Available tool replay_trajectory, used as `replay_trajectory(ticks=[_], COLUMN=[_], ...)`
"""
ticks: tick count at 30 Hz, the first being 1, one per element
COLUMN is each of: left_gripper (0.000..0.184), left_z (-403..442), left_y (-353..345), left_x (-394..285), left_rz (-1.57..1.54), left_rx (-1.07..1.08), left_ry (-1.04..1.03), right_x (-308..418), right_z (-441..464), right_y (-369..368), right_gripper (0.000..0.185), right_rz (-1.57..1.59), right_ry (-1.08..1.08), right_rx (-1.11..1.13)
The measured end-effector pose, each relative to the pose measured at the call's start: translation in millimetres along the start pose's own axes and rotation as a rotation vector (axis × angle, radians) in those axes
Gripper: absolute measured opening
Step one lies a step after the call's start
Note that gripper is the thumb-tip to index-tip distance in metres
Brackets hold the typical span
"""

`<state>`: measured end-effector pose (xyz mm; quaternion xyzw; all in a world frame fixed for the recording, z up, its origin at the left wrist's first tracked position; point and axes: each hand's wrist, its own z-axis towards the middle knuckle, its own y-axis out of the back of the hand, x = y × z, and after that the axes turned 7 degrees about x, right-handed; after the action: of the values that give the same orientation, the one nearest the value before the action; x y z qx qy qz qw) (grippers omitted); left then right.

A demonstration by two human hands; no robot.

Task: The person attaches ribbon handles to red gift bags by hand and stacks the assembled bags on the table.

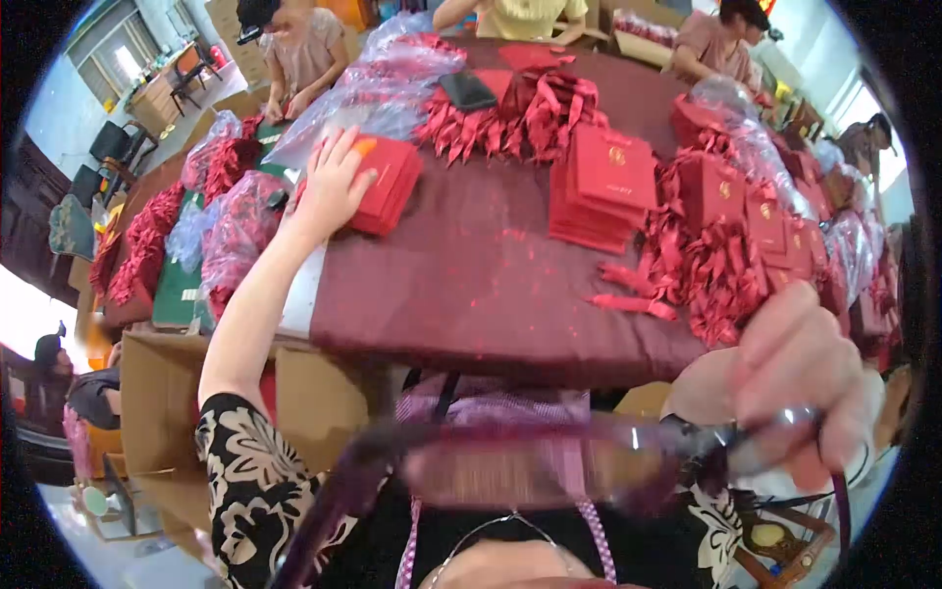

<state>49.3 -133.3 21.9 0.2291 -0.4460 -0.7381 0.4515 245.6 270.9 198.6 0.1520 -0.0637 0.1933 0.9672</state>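
Note:
My left hand lies with fingers spread at the left edge of a stack of red bags on the dark red cloth. Close to the camera at the lower right, my right hand is raised and blurred, its fingers curled round the side of a pair of dark-framed glasses. Another stack of red bags with gold print stands right of the middle. Red ribbons lie heaped beside it, and more red ribbons lie at the back.
A black phone rests at the back of the cloth-covered table. Clear plastic bags lie at back left. An open cardboard box stands below left. Several people are around the table, one person at back left.

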Motion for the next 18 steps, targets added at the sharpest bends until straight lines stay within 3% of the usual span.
replay_trajectory(ticks=[3, 5, 6, 8, 9, 10, 13, 16, 18], left_gripper=[0.030, 0.031, 0.031, 0.031, 0.031, 0.032, 0.032, 0.032, 0.031], left_z=[-14, -29, -34, -47, -50, -57, -71, -90, -90], left_y=[13, -13, 16, -3, -1, 0, -22, -54, -54], left_x=[-28, -21, -46, -52, -57, -62, -61, -54, -54], left_rz=[-0.064, -0.110, -0.208, -0.210, -0.199, -0.192, -0.207, -0.363, -0.377], left_rx=[-0.134, -0.138, -0.127, 0.057, 0.037, 0.026, 0.137, 0.269, 0.226], left_ry=[-0.116, -0.275, -0.316, -0.481, -0.593, -0.700, -0.745, -0.572, -0.555], right_x=[-34, -44, -62, -93, -120, -152, -218, -292, -327], right_z=[-8, -8, -14, -26, -33, -42, -51, -51, -31], right_y=[-5, 6, 4, 0, 2, 3, -13, -12, -23], right_gripper=[0.022, 0.029, 0.030, 0.020, 0.015, 0.013, 0.011, 0.009, 0.011], right_rz=[0.012, 0.007, -0.017, 0.065, 0.067, -0.150, 0.002, -0.141, -0.227], right_ry=[-0.041, -0.258, -0.300, -0.661, -0.797, -0.763, -0.976, -0.927, -0.886], right_rx=[-0.086, -0.030, -0.108, -0.214, -0.209, -0.072, -0.126, 0.013, 0.057])
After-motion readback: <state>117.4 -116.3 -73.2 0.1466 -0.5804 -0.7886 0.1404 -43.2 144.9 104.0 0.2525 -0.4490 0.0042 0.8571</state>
